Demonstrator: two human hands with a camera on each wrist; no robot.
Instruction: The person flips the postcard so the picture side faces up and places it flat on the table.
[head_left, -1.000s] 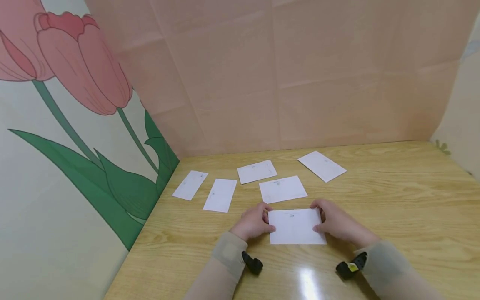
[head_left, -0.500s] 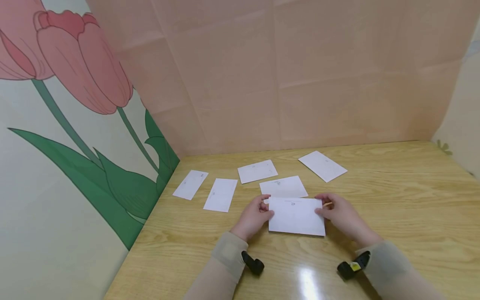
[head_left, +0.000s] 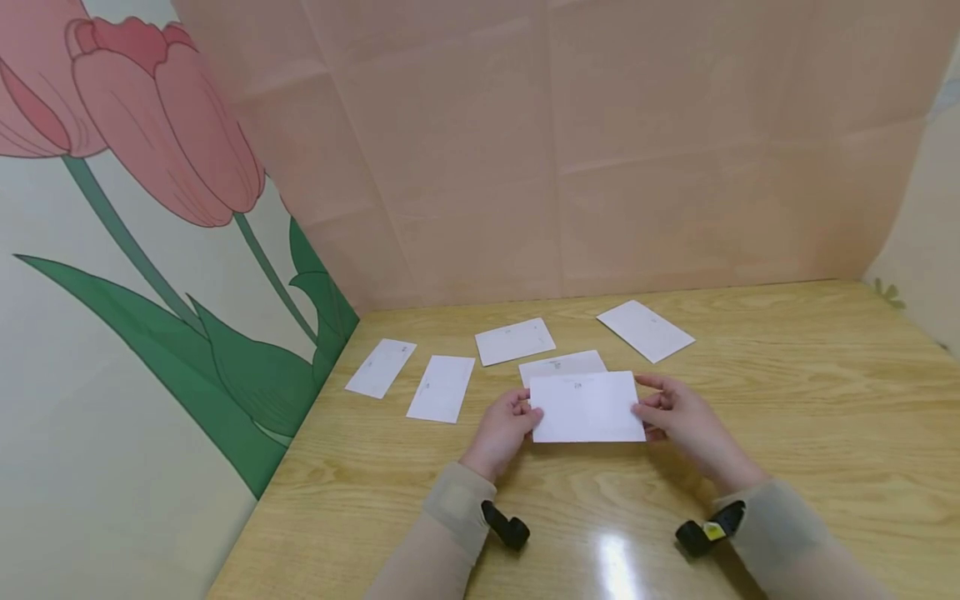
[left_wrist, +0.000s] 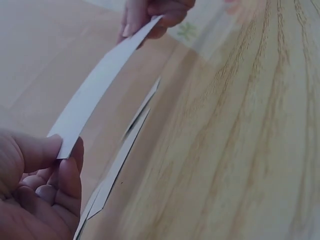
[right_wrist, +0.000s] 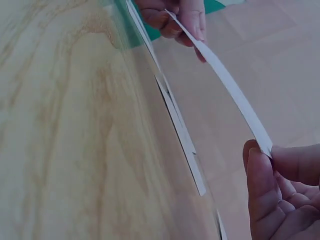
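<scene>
A white card (head_left: 587,407) hangs a little above the wooden table (head_left: 787,392), held flat by both ends. My left hand (head_left: 507,427) pinches its left edge, thumb on top (left_wrist: 30,152). My right hand (head_left: 678,421) pinches its right edge (right_wrist: 265,145). In both wrist views the card (left_wrist: 100,82) shows edge-on as a thin strip, slightly bowed, clear of the table. Directly behind and under it lies another white card (head_left: 561,363), partly covered by the held one.
Several more white cards lie on the table: two at the left (head_left: 380,368) (head_left: 441,388), one at the back middle (head_left: 514,342), one at the back right (head_left: 645,331). Pink panels (head_left: 600,150) wall the back and a tulip panel (head_left: 150,250) the left.
Both hands have lifted the card off the table and carried it away from me; it now overlaps the card lying behind it.
</scene>
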